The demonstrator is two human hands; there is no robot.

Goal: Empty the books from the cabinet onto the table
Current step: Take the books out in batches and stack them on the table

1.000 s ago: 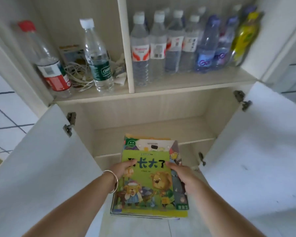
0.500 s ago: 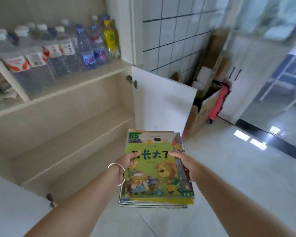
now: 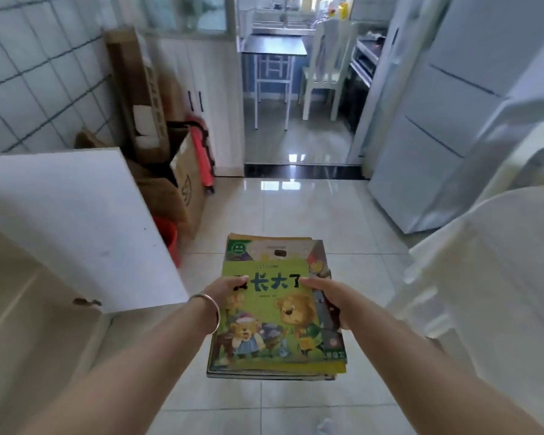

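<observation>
Between the left hand [image 3: 226, 289] and right hand [image 3: 326, 296], a stack of books [image 3: 275, 312] sits gripped at both sides.

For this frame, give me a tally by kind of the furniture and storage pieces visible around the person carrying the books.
Stack of books, held by left hand and right hand: 1 (single books too tightly stacked to count)
Cardboard boxes: 2 at least
White chair: 1
Dark-topped table: 1
Open cabinet door: 1
Red bucket: 1
Total: 7
</observation>
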